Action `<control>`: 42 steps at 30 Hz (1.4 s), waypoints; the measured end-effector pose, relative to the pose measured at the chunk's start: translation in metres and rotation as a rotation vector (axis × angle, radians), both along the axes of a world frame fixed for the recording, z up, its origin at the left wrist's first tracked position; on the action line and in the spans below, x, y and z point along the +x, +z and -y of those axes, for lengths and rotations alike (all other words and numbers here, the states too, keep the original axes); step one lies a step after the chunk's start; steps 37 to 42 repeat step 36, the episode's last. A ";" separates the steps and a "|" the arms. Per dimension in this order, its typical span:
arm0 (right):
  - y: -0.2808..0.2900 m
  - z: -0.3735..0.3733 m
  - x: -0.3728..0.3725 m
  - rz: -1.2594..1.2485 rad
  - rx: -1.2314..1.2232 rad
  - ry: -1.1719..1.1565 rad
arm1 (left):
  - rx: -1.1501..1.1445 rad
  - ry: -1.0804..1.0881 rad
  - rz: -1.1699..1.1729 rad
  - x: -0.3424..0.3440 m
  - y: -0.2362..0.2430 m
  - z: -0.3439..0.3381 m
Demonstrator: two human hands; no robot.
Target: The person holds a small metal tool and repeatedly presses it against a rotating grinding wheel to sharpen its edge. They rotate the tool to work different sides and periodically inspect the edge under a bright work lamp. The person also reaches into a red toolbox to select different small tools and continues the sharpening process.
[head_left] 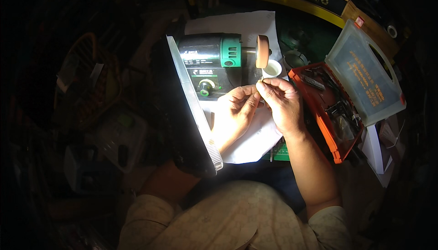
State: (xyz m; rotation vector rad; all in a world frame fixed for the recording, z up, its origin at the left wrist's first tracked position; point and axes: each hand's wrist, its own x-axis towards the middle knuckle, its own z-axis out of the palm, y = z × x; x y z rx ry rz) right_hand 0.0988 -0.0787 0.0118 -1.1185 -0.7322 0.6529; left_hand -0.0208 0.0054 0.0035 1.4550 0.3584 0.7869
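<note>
Both hands meet in front of a green and black bench grinder (205,51), just below its tan round wheel (262,51). My left hand (237,111) is closed in a pinch, thumb and forefinger together. Fingertip to fingertip with it, my right hand (283,102) pinches too. Something tiny shows between the fingertips, too small to name. A small white cup (272,69) stands right behind my right fingers, under the wheel. White paper (253,145) lies beneath the hands and the grinder.
A lit lamp with a ribbed edge (194,102) crosses over my left forearm. To the right, an orange toolbox (326,136) with a raised clear lid (365,74) holds small tools. A green mat (280,152) shows at the near edge. A wicker basket (86,81) sits in the dark left.
</note>
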 end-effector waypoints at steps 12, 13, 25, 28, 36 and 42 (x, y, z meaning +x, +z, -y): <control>0.000 -0.001 0.000 0.038 0.014 -0.024 | -0.052 -0.045 0.057 0.001 -0.005 -0.001; -0.001 -0.001 0.000 0.031 0.023 -0.022 | -0.068 -0.047 0.061 0.002 -0.005 -0.001; -0.003 -0.003 0.001 -0.007 0.013 -0.020 | -0.028 -0.008 0.021 0.001 -0.001 0.000; -0.003 -0.005 0.000 -0.013 0.027 -0.025 | -0.032 -0.014 0.036 0.002 -0.001 0.000; -0.009 -0.006 0.001 0.023 0.059 -0.045 | -0.017 -0.028 0.029 0.002 -0.006 -0.002; -0.009 -0.006 0.001 0.023 0.059 -0.045 | -0.017 -0.028 0.029 0.002 -0.006 -0.002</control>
